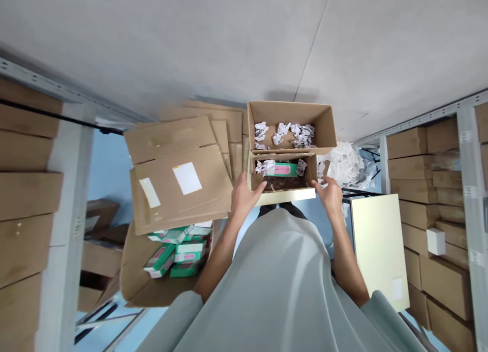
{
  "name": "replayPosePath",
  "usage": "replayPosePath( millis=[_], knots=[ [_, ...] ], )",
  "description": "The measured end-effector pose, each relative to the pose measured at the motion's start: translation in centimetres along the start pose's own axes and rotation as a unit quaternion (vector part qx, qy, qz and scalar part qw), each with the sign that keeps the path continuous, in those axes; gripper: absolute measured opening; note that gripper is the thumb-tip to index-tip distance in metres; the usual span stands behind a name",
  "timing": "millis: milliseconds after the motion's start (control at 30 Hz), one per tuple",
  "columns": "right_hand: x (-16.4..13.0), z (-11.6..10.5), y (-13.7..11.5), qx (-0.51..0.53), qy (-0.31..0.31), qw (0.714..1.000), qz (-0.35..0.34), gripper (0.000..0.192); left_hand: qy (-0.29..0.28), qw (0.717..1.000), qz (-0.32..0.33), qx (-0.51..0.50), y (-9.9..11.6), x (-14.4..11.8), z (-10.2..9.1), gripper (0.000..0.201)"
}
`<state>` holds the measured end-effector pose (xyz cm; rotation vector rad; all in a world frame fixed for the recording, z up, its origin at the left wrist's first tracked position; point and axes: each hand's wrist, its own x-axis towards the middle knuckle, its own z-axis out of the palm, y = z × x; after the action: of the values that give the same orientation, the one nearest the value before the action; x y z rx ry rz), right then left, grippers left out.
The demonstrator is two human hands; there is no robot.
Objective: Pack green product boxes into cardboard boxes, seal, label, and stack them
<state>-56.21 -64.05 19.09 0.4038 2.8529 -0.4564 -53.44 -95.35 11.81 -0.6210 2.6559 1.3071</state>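
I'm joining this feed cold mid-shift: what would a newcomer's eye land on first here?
Dead centre, the left hand and right hand grip the two ends of a small open carton holding a green-and-pink box and crumpled paper. Just beyond it sits a larger open carton with more paper wads. At lower left, a big box holds a jumble of green-and-white packs, under flattened cardboard.
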Motion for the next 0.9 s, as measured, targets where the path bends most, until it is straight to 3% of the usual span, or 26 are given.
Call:
replayPosePath(
  millis=[67,167,333,433,500,567,667,767,900],
  knots=[
    [0.4,0.6,0.1,0.000,-0.030,0.999,0.024,0.030,-0.012,0.998,-0.033,0.047,0.8,-1.0,-0.5,0.060],
    [0.3,1.0,0.1,-0.023,-0.052,0.997,0.051,0.026,-0.003,0.995,-0.024,0.093,1.7,-1.7,-1.5,0.031],
    [-2.5,0.8,2.2,-0.003,-0.083,0.995,0.063,0.026,0.053,0.987,-0.003,0.153,1.4,-1.2,-2.5,0.052],
    [-5.0,0.6,5.1,0.033,-0.074,0.994,0.071,0.027,0.030,0.982,0.070,0.170,1.7,-0.7,-1.8,0.044],
    [-6.7,0.3,8.0,0.058,-0.063,0.993,0.084,0.028,0.000,0.974,0.129,0.186,3.1,-0.8,-0.4,0.039],
    [-8.6,-0.2,11.9,0.081,-0.047,0.989,0.112,0.028,-0.041,0.962,0.178,0.203,5.4,-1.6,2.1,0.039],
    [-12.6,-1.4,19.5,0.115,-0.005,0.976,0.185,0.031,-0.110,0.936,0.249,0.224,10.3,-4.6,7.9,0.039],
    [-18.1,-2.6,28.4,0.158,0.059,0.949,0.265,0.035,-0.180,0.903,0.326,0.214,15.6,-9.6,15.7,0.039],
    [-26.3,-3.6,39.2,0.207,0.142,0.899,0.358,0.039,-0.266,0.850,0.415,0.185,21.9,-17.9,27.8,0.040]
  ],
)
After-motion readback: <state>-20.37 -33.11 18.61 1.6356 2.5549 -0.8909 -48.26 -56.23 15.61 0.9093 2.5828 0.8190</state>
